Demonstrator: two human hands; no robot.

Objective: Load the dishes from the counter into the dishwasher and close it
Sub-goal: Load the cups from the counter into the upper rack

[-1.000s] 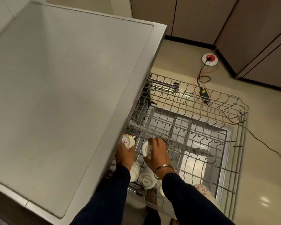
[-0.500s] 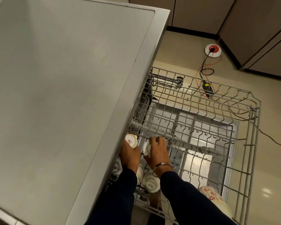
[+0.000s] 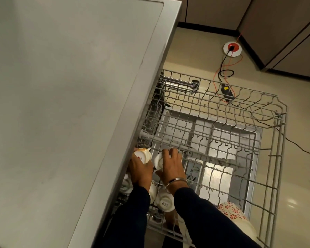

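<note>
- left hand (image 3: 140, 171) grips cup (image 3: 142, 155) at rack (image 3: 222, 140) left edge, by counter (image 3: 61, 104)
- right hand (image 3: 170, 167) grips second cup (image 3: 159, 160) just beside
- seat both mouth-down between tines, clear of loaded cups (image 3: 165, 203)

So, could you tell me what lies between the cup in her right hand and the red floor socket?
In the head view, the pulled-out wire rack spans most of it; past its far rim come a black adapter and looped cables before the socket.

The pulled-out wire rack (image 3: 213, 140) carries white cups (image 3: 164, 201) upside down at its near left corner. A red-patterned dish (image 3: 233, 213) sits at the near edge (partly hidden by a sleeve).
</note>
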